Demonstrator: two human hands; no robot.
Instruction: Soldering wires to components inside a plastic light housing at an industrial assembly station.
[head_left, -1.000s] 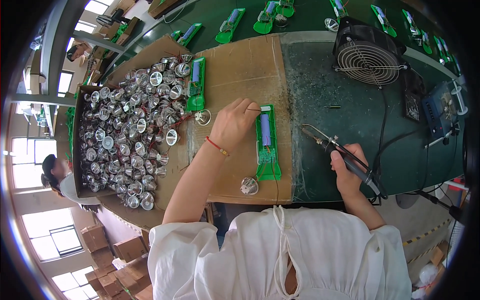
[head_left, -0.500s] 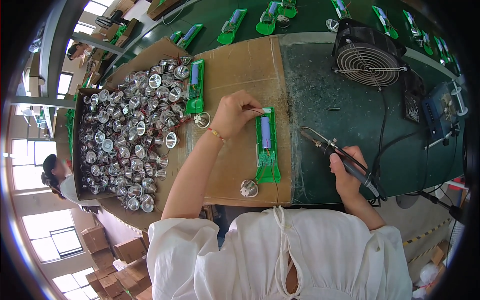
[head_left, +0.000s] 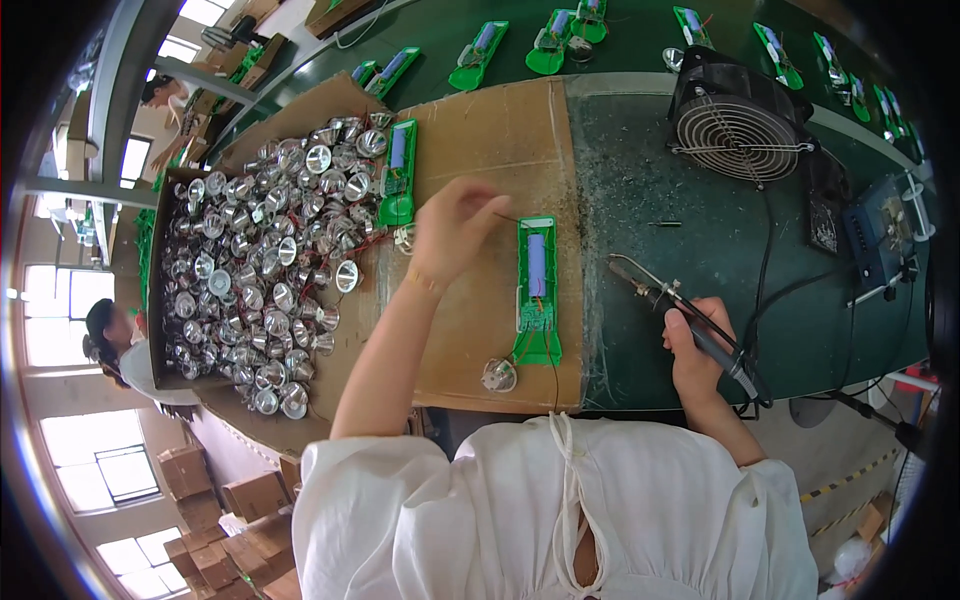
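In front of me a green plastic housing (head_left: 524,338) lies lengthwise on the cardboard. It holds a purple cylindrical battery (head_left: 537,268) and a small circuit board (head_left: 538,316) with thin wires. My left hand (head_left: 452,232), slightly blurred, is closed just left of the housing's far end. A thin dark wire (head_left: 511,217) runs from its fingertips to that end. My right hand (head_left: 696,345) is wrapped around a soldering iron (head_left: 712,346) with a solder feed tube, its tip pointing up-left, apart from the housing. A silver reflector lamp (head_left: 499,375) sits by the housing's near end.
At left a cardboard box (head_left: 158,300) is heaped with reflector lamps. Beside it lies another green housing (head_left: 397,205) with a battery. A black fan (head_left: 740,130) and a blue soldering station (head_left: 880,230) stand at right. Several filled housings line the far bench.
My left hand has drawn back a little to the left from the housing's far end. The right hand with the soldering iron has stayed nearly still.
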